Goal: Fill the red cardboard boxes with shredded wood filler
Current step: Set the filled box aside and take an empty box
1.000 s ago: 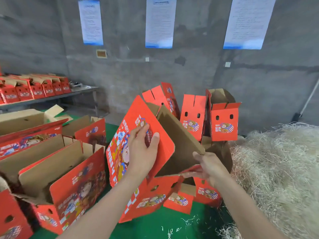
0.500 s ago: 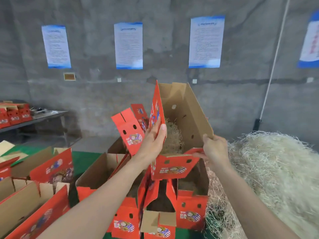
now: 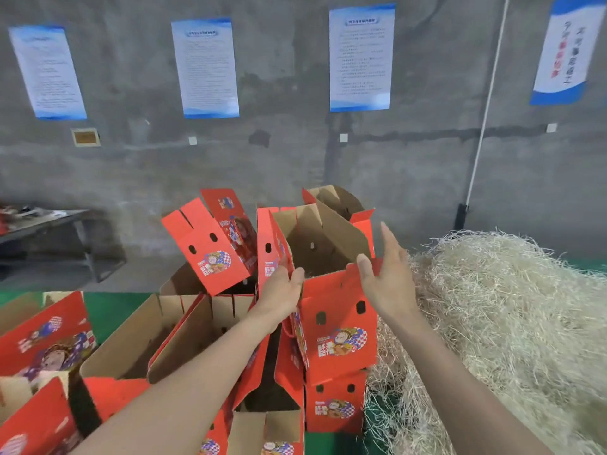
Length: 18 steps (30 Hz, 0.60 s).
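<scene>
An open red cardboard box rests on top of a stack of other red boxes, its brown inside facing me. My left hand grips the box's left wall at the top edge, thumb inside. At the box's right top corner my right hand is off the cardboard, fingers straight and spread. A big pile of pale shredded wood filler lies to the right of the boxes.
More open red boxes crowd the green surface to the left and below. One tilted box stands behind the stack. A grey wall with paper notices is behind, and a metal table is at far left.
The box has come down from the air onto the stack. My right hand has let go of its right flap and opened. The camera view has shifted to the right.
</scene>
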Available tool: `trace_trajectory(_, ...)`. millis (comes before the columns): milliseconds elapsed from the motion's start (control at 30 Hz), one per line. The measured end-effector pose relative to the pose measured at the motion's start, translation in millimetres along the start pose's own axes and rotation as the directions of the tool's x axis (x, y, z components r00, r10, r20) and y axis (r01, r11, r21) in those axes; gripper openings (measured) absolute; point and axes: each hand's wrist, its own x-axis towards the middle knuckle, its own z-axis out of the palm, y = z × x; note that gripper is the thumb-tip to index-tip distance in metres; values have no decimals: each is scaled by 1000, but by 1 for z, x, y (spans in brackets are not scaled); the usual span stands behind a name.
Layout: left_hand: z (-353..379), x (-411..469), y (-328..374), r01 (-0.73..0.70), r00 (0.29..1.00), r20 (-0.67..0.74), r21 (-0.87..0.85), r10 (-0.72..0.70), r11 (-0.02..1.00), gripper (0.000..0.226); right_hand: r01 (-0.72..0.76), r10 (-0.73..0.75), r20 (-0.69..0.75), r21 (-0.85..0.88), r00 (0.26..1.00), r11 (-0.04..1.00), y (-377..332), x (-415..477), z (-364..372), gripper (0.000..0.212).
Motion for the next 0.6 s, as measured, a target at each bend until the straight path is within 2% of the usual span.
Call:
trace_trajectory(67, 7, 7, -3, -42, 999, -30, 62, 44, 997, 42, 107, -104, 59, -53, 993, 993, 6, -3, 4, 48)
trace_trajectory(167, 9, 17, -6, -67, 994, -75, 104, 75, 992, 33, 137, -119, 216, -74, 969, 988, 12, 1, 14, 43)
trace_trajectory(200, 9, 19, -6, -41, 998, -46, 26, 42, 999, 32, 136, -116, 231, -76, 966, 988, 12, 0, 17, 49)
trace_trajectory(267, 9, 17, -7, 45, 999, 26, -148, -42, 988, 37, 247, -199, 217, -225, 956, 943, 11, -11, 28, 62)
trace_trajectory(333, 6, 6, -6, 138, 990, 43, -248, -132, 959, 42, 377, -302, 233, -442, 924, 814, 10, -23, 42, 67)
trace_trajectory(367, 3, -3, -5, 172, 985, 52, -290, -164, 941, 44, 387, -307, 237, -512, 922, 767, 9, -26, 46, 65)
trace_trajectory(400, -1, -12, -5, 188, 982, 61, -316, -177, 930, 46, 362, -283, 227, -549, 932, 753, 8, -25, 47, 57)
trace_trajectory(467, -9, -31, -7, 127, 991, 79, -320, -107, 939, 48, 204, -119, 184, -565, 976, 799, 5, -11, 43, 43)
trace_trajectory(533, -19, -52, -10, 26, 997, 79, -279, -4, 960, 46, 71, 18, 152, -558, 988, 827, 0, -2, 35, 44)
trace_trajectory(600, -34, -75, -19, -51, 998, 11, -281, 56, 958, 35, 99, -45, 118, -504, 992, 858, -10, -9, 32, 50)
